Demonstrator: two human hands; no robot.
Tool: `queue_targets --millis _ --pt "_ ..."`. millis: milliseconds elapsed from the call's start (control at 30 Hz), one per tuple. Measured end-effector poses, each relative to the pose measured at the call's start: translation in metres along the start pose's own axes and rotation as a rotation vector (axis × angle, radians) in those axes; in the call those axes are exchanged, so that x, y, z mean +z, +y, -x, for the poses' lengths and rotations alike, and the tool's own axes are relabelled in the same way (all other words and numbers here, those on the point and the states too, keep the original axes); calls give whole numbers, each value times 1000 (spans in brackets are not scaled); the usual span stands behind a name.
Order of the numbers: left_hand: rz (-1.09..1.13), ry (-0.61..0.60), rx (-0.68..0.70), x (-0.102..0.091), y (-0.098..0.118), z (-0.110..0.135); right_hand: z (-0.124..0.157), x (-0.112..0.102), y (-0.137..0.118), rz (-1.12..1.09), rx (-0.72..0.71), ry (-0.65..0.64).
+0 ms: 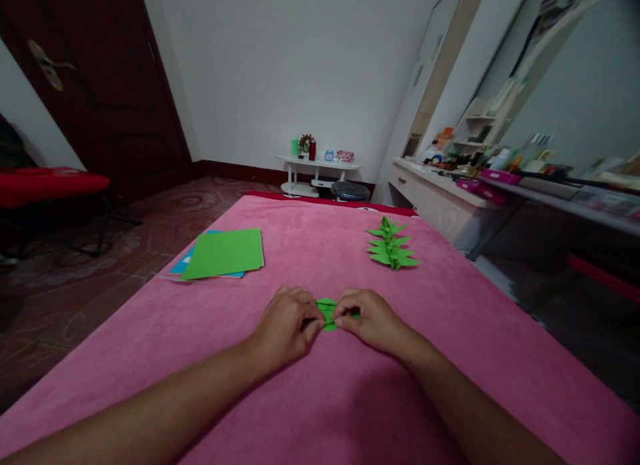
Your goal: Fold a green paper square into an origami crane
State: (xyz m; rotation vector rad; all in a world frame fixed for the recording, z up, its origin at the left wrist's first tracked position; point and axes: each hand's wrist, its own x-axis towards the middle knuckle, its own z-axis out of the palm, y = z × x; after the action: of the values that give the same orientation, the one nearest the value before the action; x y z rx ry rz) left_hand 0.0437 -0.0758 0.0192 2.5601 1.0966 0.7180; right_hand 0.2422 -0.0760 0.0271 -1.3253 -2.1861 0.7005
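Note:
A small folded piece of green paper point(327, 313) lies on the pink cloth point(310, 398) in the middle of the surface. My left hand point(287, 325) pinches its left side with curled fingers. My right hand point(367, 320) pinches its right side the same way. Most of the paper is hidden between the fingers. Farther back on the right lies a finished green paper piece with several pointed tiers point(391, 245).
A stack of flat sheets, green on top of blue point(225, 253), lies at the back left of the cloth. Beyond are a red chair point(50, 185), a dark door, a small white table point(317, 165) and a cluttered desk point(450, 185) on the right.

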Motion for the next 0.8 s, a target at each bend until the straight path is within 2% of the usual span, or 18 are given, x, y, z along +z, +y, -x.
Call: queue_targets --millis 267,600,800 --pt "-27 33 -88 2 -2 -1 0 5 -4 41 50 31" --pt "-107 37 -98 -2 5 1 -1 12 -8 229 267 121" --pt "-138 47 -116 -2 3 0 -2 13 -12 299 319 149"
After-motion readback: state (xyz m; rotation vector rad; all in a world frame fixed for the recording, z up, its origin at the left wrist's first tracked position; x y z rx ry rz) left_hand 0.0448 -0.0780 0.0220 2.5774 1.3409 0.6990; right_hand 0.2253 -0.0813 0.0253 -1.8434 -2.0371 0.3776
